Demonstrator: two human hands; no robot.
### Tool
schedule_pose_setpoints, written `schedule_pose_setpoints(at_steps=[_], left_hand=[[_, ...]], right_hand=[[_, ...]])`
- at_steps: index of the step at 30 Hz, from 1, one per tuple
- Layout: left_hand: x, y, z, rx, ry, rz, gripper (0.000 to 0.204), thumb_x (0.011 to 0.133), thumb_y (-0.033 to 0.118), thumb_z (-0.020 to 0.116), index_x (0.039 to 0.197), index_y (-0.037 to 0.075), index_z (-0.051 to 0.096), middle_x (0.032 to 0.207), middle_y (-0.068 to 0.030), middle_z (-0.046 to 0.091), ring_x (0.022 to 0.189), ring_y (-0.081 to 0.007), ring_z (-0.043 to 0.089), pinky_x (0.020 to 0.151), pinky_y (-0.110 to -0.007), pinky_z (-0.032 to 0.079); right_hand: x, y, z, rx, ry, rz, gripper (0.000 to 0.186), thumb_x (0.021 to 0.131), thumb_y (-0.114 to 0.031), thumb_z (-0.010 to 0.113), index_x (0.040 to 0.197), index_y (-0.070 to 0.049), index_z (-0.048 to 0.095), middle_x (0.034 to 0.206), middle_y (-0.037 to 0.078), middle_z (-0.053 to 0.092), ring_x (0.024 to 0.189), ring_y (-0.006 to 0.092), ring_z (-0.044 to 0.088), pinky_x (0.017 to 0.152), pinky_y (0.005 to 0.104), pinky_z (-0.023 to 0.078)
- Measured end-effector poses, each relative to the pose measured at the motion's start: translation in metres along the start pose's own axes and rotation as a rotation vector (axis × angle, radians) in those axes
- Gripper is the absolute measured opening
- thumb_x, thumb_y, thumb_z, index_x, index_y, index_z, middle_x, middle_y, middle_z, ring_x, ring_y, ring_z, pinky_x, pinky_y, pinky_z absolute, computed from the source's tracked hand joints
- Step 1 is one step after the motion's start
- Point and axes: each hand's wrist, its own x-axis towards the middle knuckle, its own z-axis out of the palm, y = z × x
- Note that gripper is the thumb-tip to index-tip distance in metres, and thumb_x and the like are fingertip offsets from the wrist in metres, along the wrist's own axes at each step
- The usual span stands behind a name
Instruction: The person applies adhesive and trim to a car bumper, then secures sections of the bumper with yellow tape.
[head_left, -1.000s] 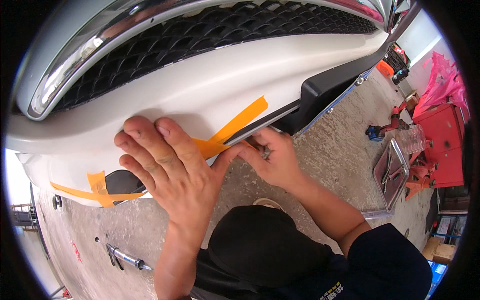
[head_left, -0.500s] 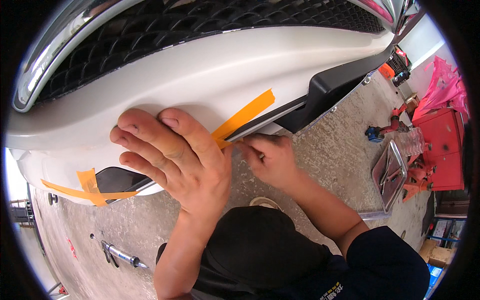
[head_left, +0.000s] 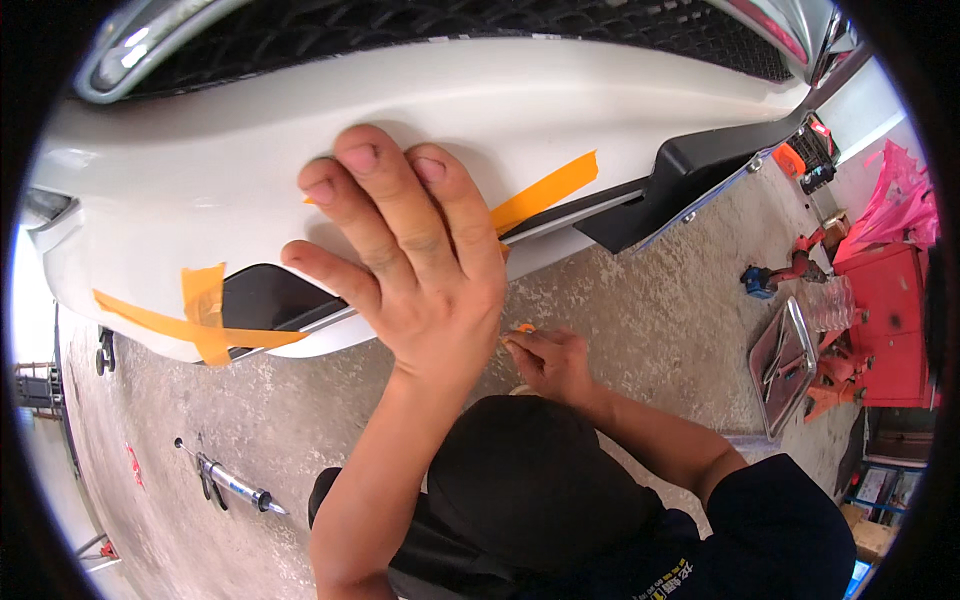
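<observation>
My left hand [head_left: 425, 265] lies on the white car bumper [head_left: 600, 90] with fingers spread. An orange tape strip [head_left: 548, 192] runs from behind it across the bumper above the dark lower trim [head_left: 620, 205]. A bit of orange also shows beside its fingertips. Below the bumper's edge, my right hand [head_left: 552, 365] is closed, thumb and fingers pinched together. A small piece of orange tape [head_left: 525, 328] shows at its fingertips; the rest of it is hidden. Farther left, crossed orange tape [head_left: 205, 315] sticks over a dark bumper opening [head_left: 270, 298].
A caulking gun [head_left: 235, 483] lies on the concrete floor [head_left: 640, 300] at the left. To the right stand a metal tray with tools [head_left: 783, 365], a red cabinet [head_left: 888, 325] and a pink plastic bag [head_left: 890, 200]. A black cap [head_left: 545, 490] fills the lower middle.
My right hand has come away from the bumper's lower edge toward me, with orange at its fingertips. My left hand has shifted up and right along the bumper. The view has shifted too.
</observation>
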Motion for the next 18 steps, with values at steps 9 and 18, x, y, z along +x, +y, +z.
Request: schedule_pose_setpoints(at_steps=[9, 18], left_hand=[[-0.008, -0.027, -0.022, -0.136, -0.151, 0.056, 0.104, 0.076, 0.066, 0.06, 0.15, 0.002, 0.025, 0.156, -0.0209, 0.023, 0.146, -0.0373, 0.017, 0.113, -0.065, 0.001], [0.0, -0.085, -0.059, 0.028, -0.386, -0.002, 0.076, 0.094, 0.065, 0.025, 0.153, 0.018, 0.024, 0.159, -0.0086, 0.02, 0.148, -0.0259, 0.014, 0.117, -0.052, -0.008]], right_hand=[[0.043, -0.011, -0.027, 0.192, -0.01, 0.263, 0.016, 0.084, -0.015, 0.071, 0.097, -0.005, 0.07, 0.066, 0.012, 0.063, 0.05, 0.0214, 0.058, 0.052, 0.0315, 0.047], [0.137, -0.065, -0.085, 0.757, -0.347, 0.588, 0.032, 0.095, -0.029, 0.062, 0.092, 0.002, 0.066, 0.062, 0.005, 0.06, 0.049, 0.0095, 0.055, 0.046, 0.0234, 0.044]])
